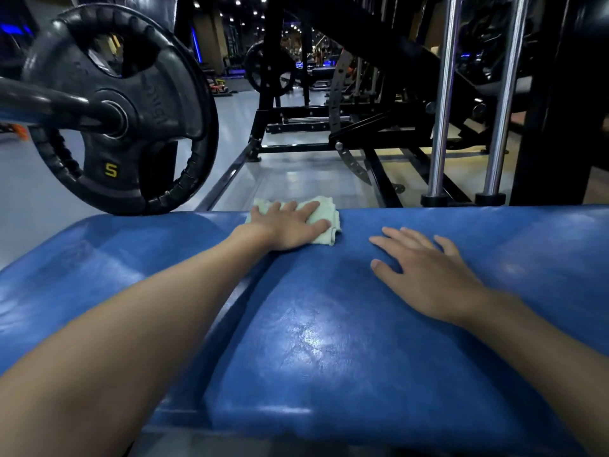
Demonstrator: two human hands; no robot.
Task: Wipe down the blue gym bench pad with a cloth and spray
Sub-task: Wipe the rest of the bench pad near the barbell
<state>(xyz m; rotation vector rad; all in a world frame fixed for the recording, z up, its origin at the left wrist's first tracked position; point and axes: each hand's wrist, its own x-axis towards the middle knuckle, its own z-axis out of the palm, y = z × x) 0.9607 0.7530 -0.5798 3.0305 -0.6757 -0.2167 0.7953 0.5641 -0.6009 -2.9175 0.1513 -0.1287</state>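
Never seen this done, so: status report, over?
Left hand flat, pressing pale green folded cloth at far edge of blue padded bench. Right hand open, resting on it. Black weight plate close at left.

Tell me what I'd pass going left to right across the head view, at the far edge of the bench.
Black weight plate → green cloth pressed flat under the left hand → right hand lying flat on the blue pad → black frame post.

place: gym | evidence: weight plate (122,110) on barbell; padded bench (329,341); steel racks (441,94)
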